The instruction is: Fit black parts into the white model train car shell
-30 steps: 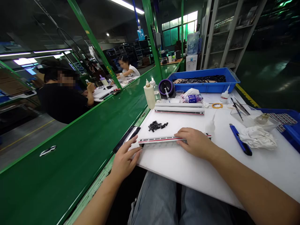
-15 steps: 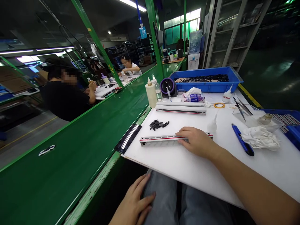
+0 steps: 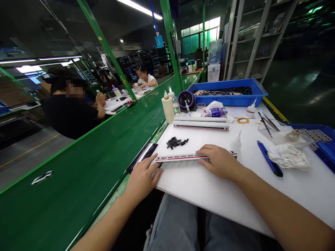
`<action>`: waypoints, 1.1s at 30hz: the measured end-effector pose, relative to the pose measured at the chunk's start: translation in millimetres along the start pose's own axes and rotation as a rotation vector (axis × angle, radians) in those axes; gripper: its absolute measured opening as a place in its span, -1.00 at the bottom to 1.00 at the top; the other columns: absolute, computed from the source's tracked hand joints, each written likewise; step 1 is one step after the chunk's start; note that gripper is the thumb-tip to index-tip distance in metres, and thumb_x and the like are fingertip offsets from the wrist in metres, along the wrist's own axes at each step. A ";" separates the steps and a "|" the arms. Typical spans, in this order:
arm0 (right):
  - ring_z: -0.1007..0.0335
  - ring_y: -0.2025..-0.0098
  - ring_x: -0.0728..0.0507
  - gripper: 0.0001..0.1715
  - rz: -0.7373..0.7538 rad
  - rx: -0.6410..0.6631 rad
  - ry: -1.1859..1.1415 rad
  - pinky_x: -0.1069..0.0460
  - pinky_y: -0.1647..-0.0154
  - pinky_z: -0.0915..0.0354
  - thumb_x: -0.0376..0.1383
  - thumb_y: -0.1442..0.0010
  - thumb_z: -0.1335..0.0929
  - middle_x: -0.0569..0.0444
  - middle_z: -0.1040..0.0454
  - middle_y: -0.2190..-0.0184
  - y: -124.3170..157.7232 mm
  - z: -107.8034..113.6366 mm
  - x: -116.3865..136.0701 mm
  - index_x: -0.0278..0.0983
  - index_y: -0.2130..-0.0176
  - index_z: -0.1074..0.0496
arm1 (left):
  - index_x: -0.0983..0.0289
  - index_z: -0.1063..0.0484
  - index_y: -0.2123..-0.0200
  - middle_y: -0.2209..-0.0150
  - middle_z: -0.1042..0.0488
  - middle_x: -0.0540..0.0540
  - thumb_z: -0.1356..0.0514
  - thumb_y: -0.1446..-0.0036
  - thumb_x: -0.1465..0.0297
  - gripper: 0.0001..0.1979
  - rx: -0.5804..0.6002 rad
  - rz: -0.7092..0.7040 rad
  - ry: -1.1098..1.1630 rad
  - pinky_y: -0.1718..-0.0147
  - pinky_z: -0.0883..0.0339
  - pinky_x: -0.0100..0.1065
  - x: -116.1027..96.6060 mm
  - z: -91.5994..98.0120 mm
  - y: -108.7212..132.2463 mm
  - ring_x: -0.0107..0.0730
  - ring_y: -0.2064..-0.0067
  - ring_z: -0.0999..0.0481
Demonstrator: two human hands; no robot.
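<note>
A long white strip (image 3: 180, 157) with a red stripe is seen lying crosswise on the white desk (image 3: 209, 195), in the middle of the frame. Its right part is covered by the right hand (image 3: 221, 162), whose fingers are bent over it; whether the strip is gripped or only pressed down cannot be told. The left hand (image 3: 142, 177) is laid open at the desk's left edge, lower centre, with its fingers spread and set just at the strip's left end. Just above the strip a heap of small black parts (image 3: 176, 142) is found, and above that a second strip (image 3: 201, 124) of the same kind. A small dropper bottle (image 3: 236, 143) is stood just beside the right hand. Further right, a blue knife (image 3: 269, 158) and a crumpled white cloth (image 3: 289, 157) are laid. A black trim piece (image 3: 142, 156) is placed on the green belt (image 3: 91, 164) at the left, near the left hand
</note>
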State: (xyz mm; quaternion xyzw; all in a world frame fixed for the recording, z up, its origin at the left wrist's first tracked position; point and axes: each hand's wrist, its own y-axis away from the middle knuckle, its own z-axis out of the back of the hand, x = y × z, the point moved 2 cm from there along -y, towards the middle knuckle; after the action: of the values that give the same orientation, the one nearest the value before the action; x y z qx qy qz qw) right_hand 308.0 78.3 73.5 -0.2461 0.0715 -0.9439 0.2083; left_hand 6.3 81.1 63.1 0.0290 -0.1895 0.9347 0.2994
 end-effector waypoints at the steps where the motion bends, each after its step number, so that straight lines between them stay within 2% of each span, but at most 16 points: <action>1: -0.43 0.00 -0.20 -0.66 0.002 0.002 0.002 -0.12 -0.05 -0.35 -0.24 -0.29 -0.29 0.02 -0.52 0.03 -0.1 0.1 -0.1 -0.23 0.00 -0.51 | 0.25 -0.51 0.08 -0.16 -0.42 0.25 -0.10 -0.29 0.26 -0.72 0.009 0.011 -0.014 0.01 -0.41 0.02 0.0 -1.7 -2.7 0.00 -0.06 -0.49; 4: -0.43 0.00 -0.22 -0.62 0.023 0.004 0.025 -0.13 -0.05 -0.35 -0.22 -0.24 -0.33 -0.01 -0.51 0.01 -0.1 0.4 -0.2 -0.23 -0.04 -0.49 | 0.24 -0.51 0.14 0.00 -0.55 0.18 -0.08 -0.30 0.26 -0.74 0.030 0.038 -0.032 0.07 -0.42 0.01 0.0 -4.9 -11.2 -0.03 0.05 -0.54; 7: -0.41 0.01 -0.25 -0.55 0.054 0.007 0.069 -0.15 -0.04 -0.36 -0.24 -0.18 -0.38 -0.04 -0.49 0.01 0.2 1.1 0.6 -0.24 -0.07 -0.47 | 0.24 -0.51 0.17 0.11 -0.58 0.17 -0.06 -0.31 0.28 -0.75 0.041 0.035 -0.020 0.11 -0.43 -0.05 1.1 -5.5 -17.6 -0.06 0.09 -0.56; 15: -0.41 0.03 -0.26 -0.56 0.075 -0.034 0.088 -0.17 -0.01 -0.37 -0.26 -0.16 -0.40 -0.06 -0.49 0.04 -1.2 -1.6 2.4 -0.24 -0.05 -0.47 | 0.25 -0.53 0.24 0.22 -0.60 0.16 -0.11 -0.27 0.19 -0.72 0.010 0.009 0.018 0.19 -0.41 -0.16 8.0 -8.6 -28.3 -0.11 0.18 -0.56; 18: -0.43 0.07 -0.23 -0.61 0.141 -0.118 0.034 -0.13 0.03 -0.40 -0.28 -0.16 -0.40 -0.06 -0.50 0.08 0.2 4.5 4.7 -0.24 -0.01 -0.48 | 0.25 -0.54 0.25 0.23 -0.60 0.17 -0.11 -0.27 0.17 -0.69 -0.029 -0.002 0.036 0.19 -0.40 -0.17 11.1 -13.6 -32.0 -0.12 0.18 -0.56; 20: -0.45 0.10 -0.21 -0.70 0.195 -0.348 -0.010 -0.11 0.06 -0.40 -0.28 -0.17 -0.39 -0.06 -0.51 0.13 4.0 19.6 1.3 -0.24 0.06 -0.49 | 0.26 -0.55 0.25 0.22 -0.60 0.18 -0.11 -0.27 0.17 -0.68 -0.061 -0.015 0.060 0.16 -0.40 -0.16 13.4 -17.0 -33.1 -0.11 0.17 -0.56; 22: -0.44 0.12 -0.20 -0.79 0.150 -0.758 -0.053 -0.13 0.05 -0.38 -0.27 -0.18 -0.37 -0.04 -0.49 0.19 12.2 42.1 -13.2 -0.23 0.14 -0.48 | 0.27 -0.54 0.24 0.20 -0.59 0.19 -0.11 -0.28 0.18 -0.68 -0.107 -0.039 0.084 0.14 -0.39 -0.15 15.8 -20.0 -33.3 -0.11 0.15 -0.55; 24: -0.42 0.13 -0.20 -0.81 -0.017 -1.151 -0.136 -0.15 0.04 -0.36 -0.25 -0.16 -0.34 -0.02 -0.45 0.20 23.7 63.2 -39.8 -0.22 0.18 -0.45 | 0.28 -0.54 0.23 0.20 -0.59 0.19 -0.12 -0.26 0.18 -0.69 -0.167 -0.076 0.096 0.14 -0.39 -0.14 17.9 -22.8 -33.2 -0.10 0.15 -0.55; 25: -0.41 0.13 -0.19 -0.80 -0.122 -1.252 -0.207 -0.15 0.04 -0.35 -0.26 -0.14 -0.34 -0.01 -0.43 0.20 28.5 71.1 -55.8 -0.22 0.18 -0.43 | 0.28 -0.53 0.24 0.22 -0.59 0.19 -0.14 -0.25 0.17 -0.69 -0.197 -0.091 0.098 0.15 -0.39 -0.15 18.7 -24.2 -33.0 -0.10 0.16 -0.55; 26: -0.41 0.13 -0.19 -0.75 -0.228 -1.267 -0.298 -0.15 0.04 -0.35 -0.26 -0.10 -0.34 -0.01 -0.42 0.18 31.7 76.9 -72.3 -0.21 0.17 -0.40 | 0.28 -0.53 0.24 0.23 -0.59 0.18 -0.16 -0.23 0.15 -0.69 -0.225 -0.101 0.099 0.16 -0.39 -0.15 19.3 -25.4 -32.8 -0.10 0.17 -0.55; 27: -0.41 0.13 -0.18 -0.69 -0.329 -1.201 -0.400 -0.14 0.04 -0.35 -0.28 -0.04 -0.35 -0.01 -0.43 0.16 33.3 80.3 -88.0 -0.21 0.15 -0.38 | 0.28 -0.52 0.26 0.24 -0.59 0.18 -0.17 -0.21 0.14 -0.68 -0.248 -0.104 0.100 0.17 -0.38 -0.15 19.6 -26.5 -32.4 -0.10 0.19 -0.55; 28: -0.42 0.12 -0.19 -0.61 -0.421 -1.075 -0.500 -0.14 0.04 -0.35 -0.29 0.02 -0.37 -0.02 -0.44 0.15 33.8 81.2 -101.7 -0.21 0.12 -0.36 | 0.27 -0.51 0.28 0.26 -0.58 0.17 -0.18 -0.20 0.12 -0.68 -0.266 -0.102 0.101 0.18 -0.37 -0.15 19.4 -27.2 -31.8 -0.11 0.20 -0.55; 30: -0.45 0.09 -0.20 -0.47 -0.556 -0.741 -0.617 -0.14 0.03 -0.36 -0.31 0.11 -0.41 -0.05 -0.48 0.12 32.7 76.6 -119.3 -0.21 0.07 -0.34 | 0.26 -0.50 0.33 0.31 -0.58 0.14 -0.17 -0.22 0.11 -0.68 -0.284 -0.082 0.097 0.21 -0.36 -0.16 18.1 -26.9 -30.1 -0.13 0.24 -0.55; 32: -0.46 0.08 -0.23 -0.41 -0.596 -0.441 -0.611 -0.12 0.07 -0.38 -0.30 0.15 -0.46 -0.05 -0.51 0.15 30.8 67.1 -123.5 -0.22 0.06 -0.38 | 0.26 -0.49 0.36 0.35 -0.57 0.12 -0.15 -0.24 0.12 -0.67 -0.281 -0.059 0.091 0.24 -0.34 -0.18 15.2 -24.2 -28.3 -0.14 0.26 -0.55; 33: -0.47 0.10 -0.23 -0.43 -0.589 -0.341 -0.583 -0.11 0.10 -0.38 -0.30 0.16 -0.48 -0.03 -0.53 0.19 29.5 62.1 -122.3 -0.22 0.09 -0.42 | 0.26 -0.49 0.36 0.36 -0.57 0.11 -0.14 -0.25 0.11 -0.66 -0.275 -0.052 0.089 0.24 -0.34 -0.18 13.2 -21.9 -27.7 -0.14 0.26 -0.55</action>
State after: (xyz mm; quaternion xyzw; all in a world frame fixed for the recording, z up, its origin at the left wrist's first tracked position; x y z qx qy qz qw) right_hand 446.1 102.1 67.2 -0.5425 0.0912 -0.8289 -0.1013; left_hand 12.6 117.2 54.3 -0.0492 -0.3016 0.8921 0.3328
